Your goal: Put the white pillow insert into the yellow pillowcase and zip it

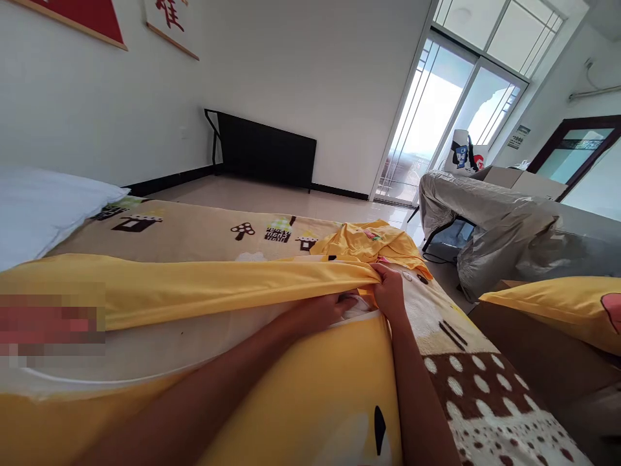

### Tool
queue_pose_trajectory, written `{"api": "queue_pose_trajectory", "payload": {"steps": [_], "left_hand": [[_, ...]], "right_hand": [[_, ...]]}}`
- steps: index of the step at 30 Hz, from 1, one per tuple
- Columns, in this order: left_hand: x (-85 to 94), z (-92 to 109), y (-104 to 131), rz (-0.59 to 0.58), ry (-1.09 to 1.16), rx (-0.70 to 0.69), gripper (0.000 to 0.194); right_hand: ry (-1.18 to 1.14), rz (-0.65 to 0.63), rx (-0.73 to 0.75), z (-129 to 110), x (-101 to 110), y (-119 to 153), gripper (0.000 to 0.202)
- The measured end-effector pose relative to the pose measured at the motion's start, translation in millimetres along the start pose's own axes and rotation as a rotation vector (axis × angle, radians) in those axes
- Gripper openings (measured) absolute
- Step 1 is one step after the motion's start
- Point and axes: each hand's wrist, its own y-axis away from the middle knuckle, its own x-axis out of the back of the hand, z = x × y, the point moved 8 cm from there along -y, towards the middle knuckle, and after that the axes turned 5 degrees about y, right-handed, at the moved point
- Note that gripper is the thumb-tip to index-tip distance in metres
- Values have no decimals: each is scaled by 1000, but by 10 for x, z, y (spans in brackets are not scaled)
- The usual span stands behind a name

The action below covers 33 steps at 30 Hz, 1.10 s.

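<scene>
A yellow fabric cover [233, 278] stretches in a raised fold across the middle of the head view. My right hand [389, 291] is closed on the right end of this fold, gripping its edge. Just left of it, my left hand [330, 310] reaches under the fold, its fingers bent around white fabric [356, 307] at the corner; the fingertips are partly hidden. Between the fold and the yellow lower part [315, 395], a pale white surface with a piped edge [169, 346] shows. A dark oval print marks the lower yellow part.
Beneath lies a patterned beige-brown blanket [466, 382], with a crumpled yellow cloth [373, 243] at its far edge. A white pillow [43, 207] lies left, a yellow pillow [563, 310] right. Plastic-covered furniture [504, 213] and a black folded frame [266, 149] stand beyond.
</scene>
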Motion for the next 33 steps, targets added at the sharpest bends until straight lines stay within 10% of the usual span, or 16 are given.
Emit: {"api": "queue_pose_trajectory", "payload": {"steps": [5, 22, 33], "left_hand": [[-91, 190, 79, -150, 76, -195, 30], [44, 97, -77, 221, 145, -252, 31], [40, 199, 32, 202, -14, -297, 29]], "right_hand": [[51, -25, 16, -24, -17, 2, 43], [9, -60, -7, -119, -56, 40, 24], [-35, -63, -10, -122, -51, 38, 28]]}}
